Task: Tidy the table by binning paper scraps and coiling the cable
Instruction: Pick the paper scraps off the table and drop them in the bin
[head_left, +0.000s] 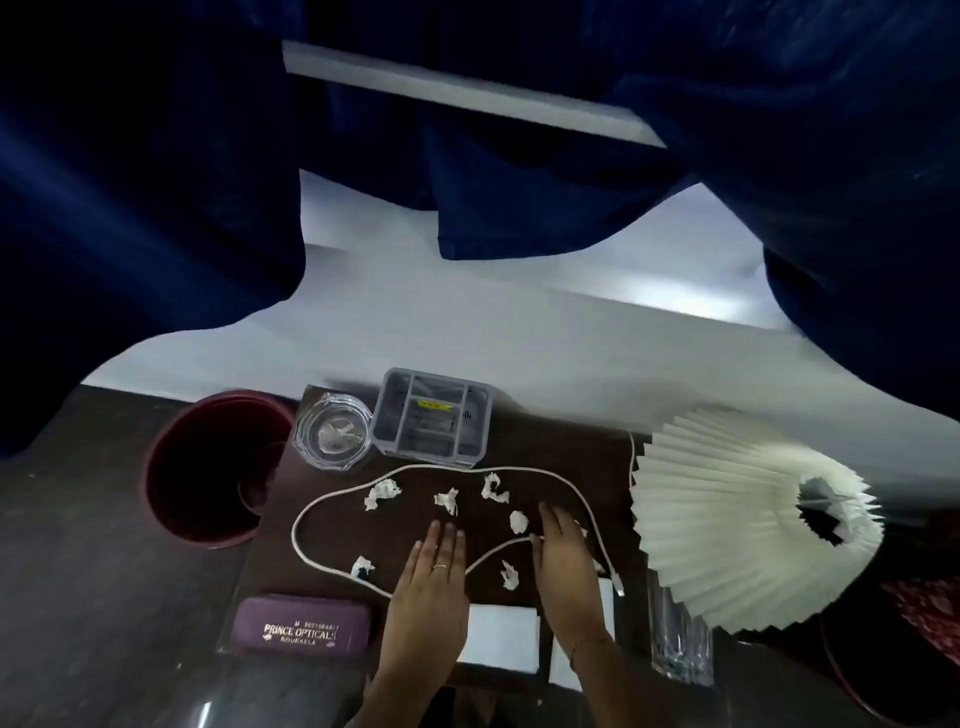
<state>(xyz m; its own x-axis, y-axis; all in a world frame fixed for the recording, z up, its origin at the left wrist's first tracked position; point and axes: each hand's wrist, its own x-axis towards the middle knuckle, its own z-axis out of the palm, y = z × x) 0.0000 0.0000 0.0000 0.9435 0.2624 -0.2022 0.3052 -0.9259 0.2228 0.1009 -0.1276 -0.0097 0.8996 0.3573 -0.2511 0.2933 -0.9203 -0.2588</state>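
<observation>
White cable (332, 499) lay in a loose open loop on the dark table (270, 530), running from near the left hand out to the far side and back round to a plug end (618, 584) at the near right. Six crumpled paper scraps (382, 493) were scattered on the tabletop, most inside the loop and one (509, 575) just near of it, between the two hands. The left hand (436, 569) rested flat with fingers extended and close together, lying over the near run of the cable and wearing a ring; it held nothing. The right hand (563, 553) was likewise open and flat, fingers together, with the cable passing beneath it and one scrap just beside its fingertips. A dark red bin (156, 467) stood off the table's left edge, its mouth open. At the far edge sat a glass ashtray (332, 431) and, touching it on the right, a grey compartmented organiser (434, 415). A pleated white lampshade (727, 519) lay tilted at the right. Near the viewer were a purple spectacle case (301, 629), white pads (501, 636) and a clear tumbler (680, 644).
</observation>
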